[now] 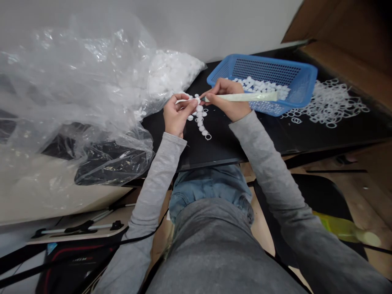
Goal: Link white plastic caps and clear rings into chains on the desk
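Note:
My left hand point(177, 113) is closed, pinching a small white round cap point(198, 100) between thumb and fingers above the black table. In my right hand point(230, 98) lies a long, pale greenish-white pen-like tool point(249, 97). Its narrow tip points left and meets the cap at my left fingertips; whether it touches cannot be seen clearly. Below the hands, a curved row of white caps point(200, 122) runs toward the table's front edge, ending near a white ring point(208, 137). A few more caps lie beside that row, partly hidden by my left fingers.
A blue basket point(303, 81) holding many white caps point(260, 86) stands behind my right hand. Loose white rings point(330, 102) are heaped right of it, near cardboard point(349, 61). Clear plastic bags point(92, 85), one filled with white pieces point(171, 71), cover the left side.

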The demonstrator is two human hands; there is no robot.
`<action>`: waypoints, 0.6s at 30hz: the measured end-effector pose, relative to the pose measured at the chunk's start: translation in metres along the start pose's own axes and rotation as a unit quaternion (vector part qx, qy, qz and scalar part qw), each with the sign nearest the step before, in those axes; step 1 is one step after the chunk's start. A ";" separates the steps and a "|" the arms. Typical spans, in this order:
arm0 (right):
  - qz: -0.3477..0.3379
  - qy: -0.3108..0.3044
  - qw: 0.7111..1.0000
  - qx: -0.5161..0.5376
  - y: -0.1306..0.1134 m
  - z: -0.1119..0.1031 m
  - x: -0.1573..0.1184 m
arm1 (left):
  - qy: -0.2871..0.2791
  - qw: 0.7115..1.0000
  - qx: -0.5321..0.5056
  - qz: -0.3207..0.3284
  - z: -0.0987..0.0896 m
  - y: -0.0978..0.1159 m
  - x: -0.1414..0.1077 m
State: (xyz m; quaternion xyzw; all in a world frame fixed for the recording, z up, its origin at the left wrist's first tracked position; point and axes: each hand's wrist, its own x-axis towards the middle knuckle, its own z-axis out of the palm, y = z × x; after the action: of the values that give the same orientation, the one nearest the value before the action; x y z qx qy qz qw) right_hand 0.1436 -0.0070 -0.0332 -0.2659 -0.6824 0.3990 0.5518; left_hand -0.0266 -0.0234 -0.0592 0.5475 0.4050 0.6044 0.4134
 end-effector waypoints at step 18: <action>-0.099 0.036 0.970 -0.218 0.000 0.004 -0.005 | -0.027 0.998 0.050 0.040 0.012 0.007 -0.003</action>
State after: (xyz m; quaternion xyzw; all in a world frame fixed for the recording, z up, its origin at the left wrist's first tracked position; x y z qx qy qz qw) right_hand 0.1413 -0.0119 -0.0366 -0.3248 -0.7555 0.1743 0.5417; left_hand -0.0153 -0.0284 -0.0531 0.5993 0.4010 0.5844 0.3721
